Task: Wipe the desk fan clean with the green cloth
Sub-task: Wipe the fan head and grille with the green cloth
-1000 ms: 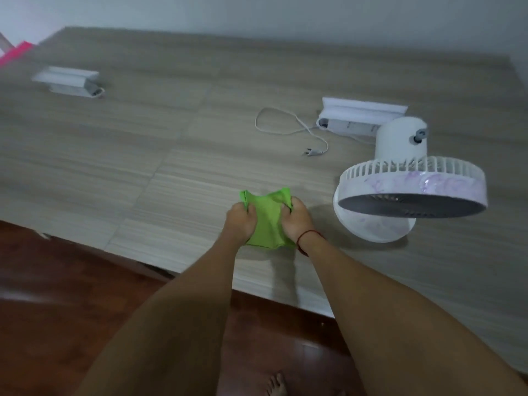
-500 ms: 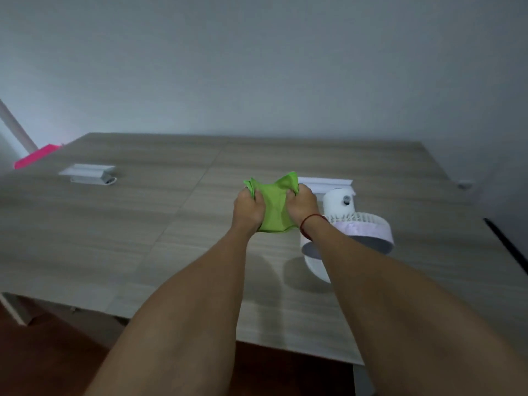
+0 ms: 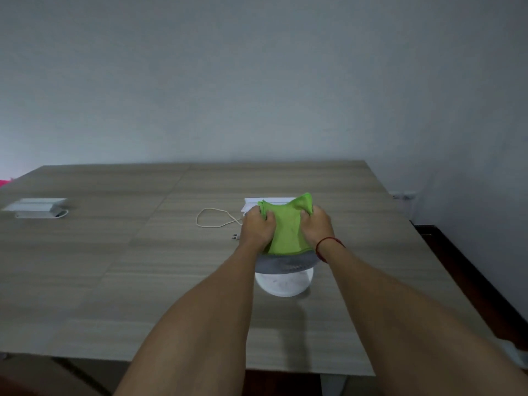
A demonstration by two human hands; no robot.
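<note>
Hands, left hand [image 3: 257, 227] and right hand [image 3: 316, 227], fists closed on the green cloth [image 3: 285, 228] draped over the desk fan [image 3: 283, 277] on the near-right tabletop [image 3: 114, 267]: best keep it taut, press evenly.

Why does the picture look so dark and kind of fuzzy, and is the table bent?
In the head view the room light is dim and grey, with no glare. The white box at far left is smeared by blur, while the green cloth stays fairly sharp. A soft shadow lies on the table below the fan. The wide lens makes the table's edges splay.
</note>
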